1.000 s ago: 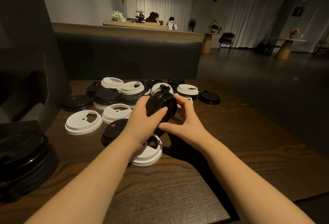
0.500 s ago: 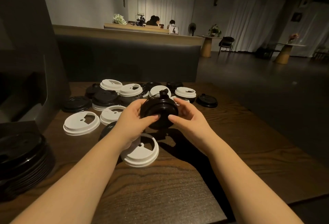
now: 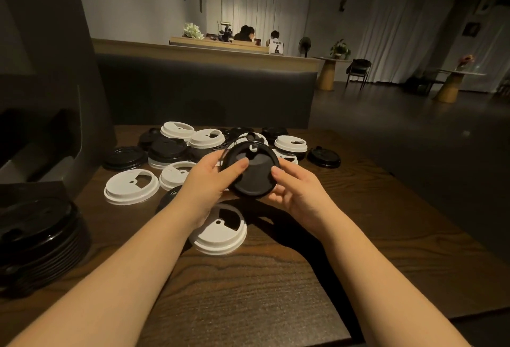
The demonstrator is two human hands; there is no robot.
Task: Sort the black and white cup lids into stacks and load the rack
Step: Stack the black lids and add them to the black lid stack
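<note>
A black cup lid (image 3: 255, 174) is held up above the wooden table (image 3: 372, 208), tilted with its top face toward me. My left hand (image 3: 211, 181) grips its left rim with the thumb across the face. My right hand (image 3: 296, 193) holds its right rim from below with curled fingers. Under my left wrist lies a white lid (image 3: 219, 232). Another white lid (image 3: 132, 186) lies to the left. Several black and white lids (image 3: 193, 143) are scattered behind. A stack of black lids (image 3: 36, 239) stands at the left edge.
A dark rack or cabinet (image 3: 55, 98) rises at the table's left. A dark padded bench back (image 3: 207, 95) runs behind the table. A lone black lid (image 3: 323, 156) lies at the far right of the pile. People sit at a counter far behind.
The held black lid has tipped from near edge-on to facing me. Both hands shifted slightly on its rim.
</note>
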